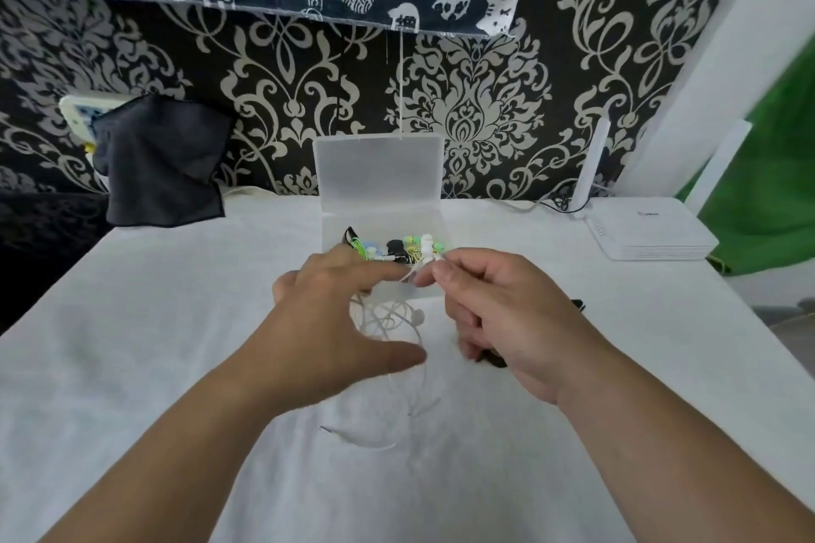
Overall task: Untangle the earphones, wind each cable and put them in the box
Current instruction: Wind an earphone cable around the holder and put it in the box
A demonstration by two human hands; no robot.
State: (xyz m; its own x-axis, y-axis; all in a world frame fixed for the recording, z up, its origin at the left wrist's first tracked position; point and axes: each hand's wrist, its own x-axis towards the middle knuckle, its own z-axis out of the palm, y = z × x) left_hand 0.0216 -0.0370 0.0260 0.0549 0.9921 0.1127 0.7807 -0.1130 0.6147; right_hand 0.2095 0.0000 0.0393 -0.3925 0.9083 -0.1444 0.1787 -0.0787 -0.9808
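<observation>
On white cloth-covered table [176, 366], near far edge: clear frosted plastic box [425, 218], hinged lid [379, 172] standing upright. Inside, a jumble of green, black and white earphones [397, 249]. Just in front of box, raised above cloth: right hand [498, 313], thumb and forefinger pinching thin white earphone cable [388, 322] close to white earbuds [426, 248], remaining fingers curled in. Below pinch, cable hanging in loose loops between the 2 hands, then trailing over cloth toward near edge. Left hand [335, 322]: released, fingers spread and nearly straight, forefinger reaching to cable just beside right fingertips; actual contact impossible to tell. Under right hand, small black object [494, 359] on cloth, kind unclear. At far left, dark grey folded cloth [163, 163] against patterned black-and-cream wall [485, 101]. At far right, flat white router [648, 234] with upright antenna.
</observation>
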